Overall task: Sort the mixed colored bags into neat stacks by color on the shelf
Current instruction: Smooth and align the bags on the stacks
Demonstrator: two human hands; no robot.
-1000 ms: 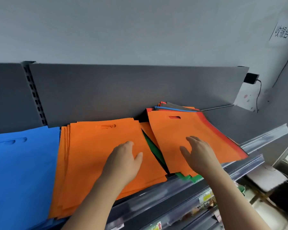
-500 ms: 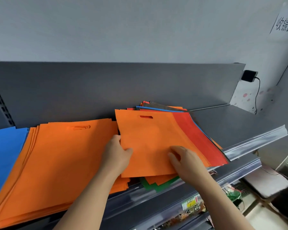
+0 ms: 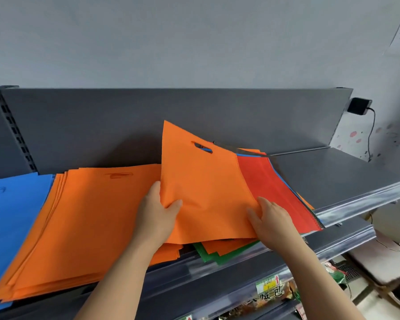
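The left hand (image 3: 155,213) pinches the orange bag (image 3: 203,181) at its lower left edge, thumb on top, fingers hidden beneath. The right hand (image 3: 271,219) pinches the lower right edge, thumb on the face, fingers close together. The bag is flat, with a cut-out handle slot, and its top corner is tilted up at twelve o'clock. Under it, a red bag (image 3: 273,188) shows at three o'clock and a green bag (image 3: 209,255) at six. At nine o'clock lies the orange stack (image 3: 86,215), beyond it the blue stack (image 3: 12,215), all on the grey shelf (image 3: 333,176).
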